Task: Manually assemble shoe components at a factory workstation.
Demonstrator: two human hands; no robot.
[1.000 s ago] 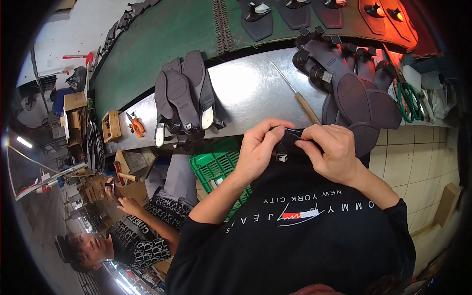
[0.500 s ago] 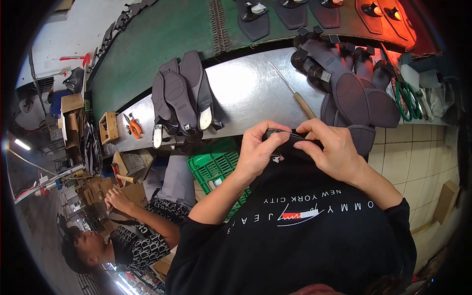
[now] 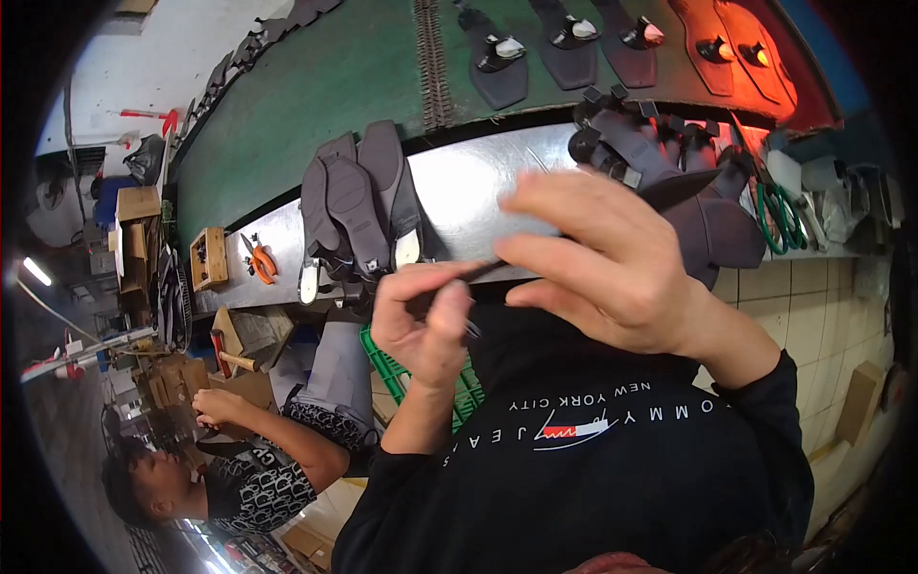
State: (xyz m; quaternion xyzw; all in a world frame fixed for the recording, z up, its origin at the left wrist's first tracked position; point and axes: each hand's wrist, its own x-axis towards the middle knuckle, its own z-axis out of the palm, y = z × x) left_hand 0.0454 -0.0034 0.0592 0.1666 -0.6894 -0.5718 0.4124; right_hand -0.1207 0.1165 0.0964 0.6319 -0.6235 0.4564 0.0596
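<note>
Before the metal bench, the left hand pinches a dark strip; I cannot tell the blurred right hand's grip. Beyond the bench lies a green surface, below its right pale tiles.

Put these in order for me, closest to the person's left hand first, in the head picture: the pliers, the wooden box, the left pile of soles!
From the left hand:
1. Left pile of soles: just up and left, on the bench.
2. Pliers: left of the soles.
3. Wooden box: left of the pliers.
</note>
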